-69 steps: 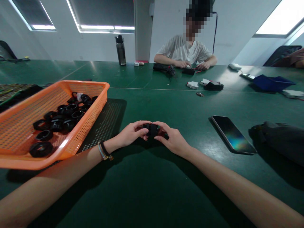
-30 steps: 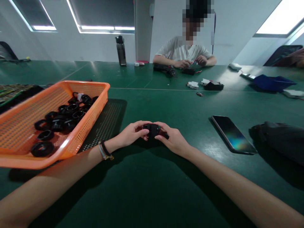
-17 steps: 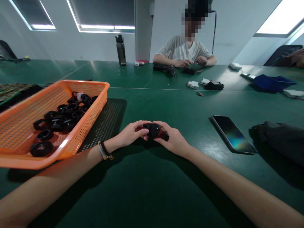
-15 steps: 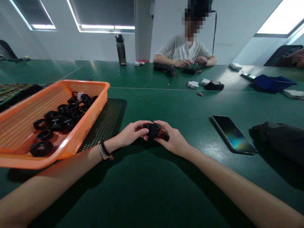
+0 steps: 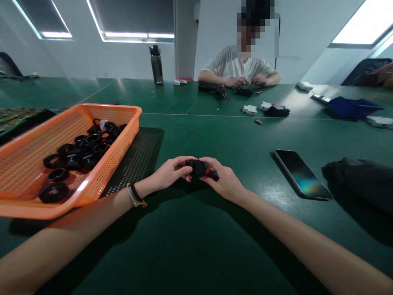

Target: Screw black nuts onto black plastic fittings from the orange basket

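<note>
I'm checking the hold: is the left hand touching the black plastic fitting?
Touching. The head view shows the left hand with its thumb against the black plastic fitting.

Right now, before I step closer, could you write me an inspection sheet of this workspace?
Surface: green table, with a pale line running across it.
Things in work: a small black piece between both hands; more black parts in the orange basket.
Clutter: phone and a dark, soft-looking item at right; blue tray farther back.
Hands: left hand and right hand both grip the black piece with their fingers.
Cables: a short red piece, perhaps a wire, near the co-worker; dark cord on the far wall.
Surroundings: co-worker seated opposite; upright bottle across the table.
</note>
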Demonstrator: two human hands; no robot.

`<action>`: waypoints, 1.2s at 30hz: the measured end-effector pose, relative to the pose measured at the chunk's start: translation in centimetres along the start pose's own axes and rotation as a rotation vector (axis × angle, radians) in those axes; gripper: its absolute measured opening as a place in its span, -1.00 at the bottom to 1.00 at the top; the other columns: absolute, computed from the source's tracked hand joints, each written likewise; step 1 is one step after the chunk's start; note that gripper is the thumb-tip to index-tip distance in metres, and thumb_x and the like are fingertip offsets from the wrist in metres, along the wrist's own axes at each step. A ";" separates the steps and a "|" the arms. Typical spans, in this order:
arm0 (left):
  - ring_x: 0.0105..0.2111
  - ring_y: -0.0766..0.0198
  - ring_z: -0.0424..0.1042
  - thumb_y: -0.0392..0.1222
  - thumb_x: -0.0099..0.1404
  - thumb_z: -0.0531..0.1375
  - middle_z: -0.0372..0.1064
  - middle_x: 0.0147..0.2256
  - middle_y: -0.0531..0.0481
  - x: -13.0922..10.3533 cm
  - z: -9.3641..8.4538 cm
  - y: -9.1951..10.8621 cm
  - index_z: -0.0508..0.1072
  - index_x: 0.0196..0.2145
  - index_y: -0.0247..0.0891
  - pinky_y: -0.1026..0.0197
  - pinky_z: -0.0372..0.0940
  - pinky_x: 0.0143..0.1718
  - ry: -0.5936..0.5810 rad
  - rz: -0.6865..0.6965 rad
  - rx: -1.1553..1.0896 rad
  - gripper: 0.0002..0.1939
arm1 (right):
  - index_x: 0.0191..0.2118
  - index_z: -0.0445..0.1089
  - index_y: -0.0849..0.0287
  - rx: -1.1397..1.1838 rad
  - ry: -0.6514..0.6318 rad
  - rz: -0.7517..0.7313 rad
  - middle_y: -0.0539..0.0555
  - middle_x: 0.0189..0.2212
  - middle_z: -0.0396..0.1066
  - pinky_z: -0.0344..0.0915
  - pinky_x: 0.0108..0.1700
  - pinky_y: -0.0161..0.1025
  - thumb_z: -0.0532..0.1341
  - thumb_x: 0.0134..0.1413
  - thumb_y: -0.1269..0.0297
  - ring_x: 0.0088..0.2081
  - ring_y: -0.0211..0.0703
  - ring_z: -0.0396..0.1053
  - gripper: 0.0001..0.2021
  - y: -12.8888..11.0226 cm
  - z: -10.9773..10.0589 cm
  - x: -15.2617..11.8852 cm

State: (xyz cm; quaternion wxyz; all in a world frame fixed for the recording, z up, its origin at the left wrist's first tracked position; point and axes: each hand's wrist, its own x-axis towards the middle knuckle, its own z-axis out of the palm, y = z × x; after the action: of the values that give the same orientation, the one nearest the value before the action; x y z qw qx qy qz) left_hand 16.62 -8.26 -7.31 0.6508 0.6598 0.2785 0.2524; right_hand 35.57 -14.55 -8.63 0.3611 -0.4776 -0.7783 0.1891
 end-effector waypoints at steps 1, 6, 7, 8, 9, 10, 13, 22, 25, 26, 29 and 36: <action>-0.52 0.44 0.34 -0.28 0.14 0.15 0.35 -0.46 0.09 0.0 0.0 0.0 0.31 -0.05 -0.41 0.30 0.30 -0.39 0.000 -0.002 0.002 -0.61 | -0.02 0.13 0.10 0.001 0.001 -0.002 -0.05 -0.43 0.40 0.37 -0.30 -0.26 0.15 0.01 0.44 -0.41 -0.25 0.41 -0.62 0.0 0.0 0.0; -0.52 0.44 0.34 -0.28 0.15 0.15 0.36 -0.43 0.07 0.0 0.0 -0.1 0.32 -0.05 -0.39 0.29 0.30 -0.37 0.007 -0.008 0.009 -0.62 | -0.01 0.13 0.10 0.006 -0.002 0.004 -0.05 -0.44 0.41 0.37 -0.30 -0.26 0.15 0.01 0.43 -0.41 -0.25 0.42 -0.62 0.0 0.0 0.0; -0.52 0.44 0.34 -0.28 0.15 0.15 0.36 -0.43 0.07 0.0 0.0 -0.1 0.32 -0.04 -0.39 0.29 0.31 -0.37 0.008 -0.009 0.009 -0.62 | -0.01 0.13 0.10 0.007 -0.005 0.007 -0.05 -0.44 0.41 0.37 -0.30 -0.26 0.15 0.01 0.43 -0.41 -0.25 0.42 -0.62 0.0 0.0 0.0; -0.52 0.43 0.34 -0.28 0.15 0.15 0.36 -0.43 0.07 0.0 0.0 -0.1 0.32 -0.04 -0.39 0.28 0.31 -0.36 0.008 -0.010 0.011 -0.61 | -0.01 0.13 0.10 0.009 -0.008 0.009 -0.05 -0.44 0.41 0.36 -0.30 -0.26 0.15 0.01 0.43 -0.41 -0.25 0.42 -0.62 0.0 0.0 0.0; -0.51 0.43 0.35 -0.28 0.15 0.15 0.36 -0.44 0.07 0.0 0.0 -0.1 0.32 -0.04 -0.40 0.28 0.31 -0.36 0.008 -0.009 0.014 -0.61 | -0.01 0.13 0.10 0.010 -0.010 0.012 -0.05 -0.44 0.42 0.36 -0.31 -0.27 0.15 0.01 0.43 -0.41 -0.25 0.42 -0.62 0.0 -0.1 0.0; -0.51 0.42 0.35 -0.28 0.16 0.15 0.36 -0.44 0.07 0.0 0.0 -0.1 0.32 -0.04 -0.40 0.28 0.31 -0.36 0.007 -0.008 0.018 -0.61 | -0.01 0.13 0.10 0.009 -0.011 0.016 -0.05 -0.43 0.42 0.36 -0.31 -0.27 0.15 0.01 0.43 -0.41 -0.25 0.42 -0.61 0.0 -0.1 0.0; -0.51 0.42 0.35 -0.27 0.16 0.15 0.36 -0.44 0.06 0.0 -0.1 -0.1 0.32 -0.04 -0.39 0.27 0.31 -0.35 0.004 -0.001 0.024 -0.61 | -0.01 0.13 0.10 0.001 -0.014 0.022 -0.05 -0.44 0.42 0.35 -0.31 -0.27 0.16 0.01 0.42 -0.41 -0.24 0.42 -0.61 0.0 -0.1 0.0; -0.51 0.42 0.36 -0.26 0.15 0.16 0.38 -0.43 0.06 0.0 -0.2 -0.2 0.33 -0.05 -0.38 0.29 0.31 -0.37 0.004 0.005 0.023 -0.62 | 0.00 0.13 0.11 -0.006 -0.037 0.034 -0.03 -0.42 0.43 0.35 -0.30 -0.25 0.17 0.02 0.40 -0.40 -0.23 0.42 -0.61 -0.2 -0.2 0.1; -0.52 0.43 0.35 -0.27 0.15 0.16 0.38 -0.44 0.06 0.1 -0.1 -0.2 0.33 -0.05 -0.39 0.30 0.31 -0.38 0.005 0.002 0.026 -0.62 | 0.00 0.14 0.11 -0.015 -0.038 0.045 -0.02 -0.40 0.43 0.35 -0.31 -0.24 0.17 0.02 0.40 -0.40 -0.22 0.42 -0.61 -0.2 -0.2 0.1; -0.52 0.43 0.35 -0.27 0.15 0.16 0.38 -0.43 0.06 0.1 -0.1 -0.2 0.34 -0.05 -0.38 0.30 0.31 -0.38 0.007 0.001 0.028 -0.62 | 0.00 0.14 0.11 -0.019 -0.036 0.049 -0.01 -0.40 0.43 0.35 -0.31 -0.24 0.17 0.01 0.39 -0.40 -0.21 0.42 -0.61 -0.2 -0.2 0.1; -0.52 0.43 0.35 -0.27 0.14 0.17 0.38 -0.41 0.05 0.0 -0.1 -0.2 0.34 -0.06 -0.38 0.29 0.31 -0.38 0.013 0.000 0.027 -0.62 | -0.01 0.15 0.12 -0.028 -0.029 0.052 -0.01 -0.40 0.43 0.35 -0.30 -0.23 0.18 0.00 0.39 -0.39 -0.20 0.42 -0.61 -0.2 -0.2 0.1; -0.52 0.43 0.35 -0.25 0.14 0.18 0.38 -0.41 0.04 0.0 -0.1 -0.2 0.33 -0.05 -0.39 0.28 0.31 -0.36 0.002 0.000 0.013 -0.61 | -0.01 0.14 0.13 -0.017 -0.033 0.047 -0.01 -0.40 0.43 0.35 -0.31 -0.24 0.18 0.01 0.39 -0.40 -0.21 0.42 -0.61 -0.3 -0.2 0.1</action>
State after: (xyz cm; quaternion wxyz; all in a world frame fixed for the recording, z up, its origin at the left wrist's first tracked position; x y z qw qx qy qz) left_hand 16.54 -8.16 -7.46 0.6463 0.6637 0.2807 0.2510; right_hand 35.53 -14.60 -8.22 0.3397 -0.4956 -0.7742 0.1988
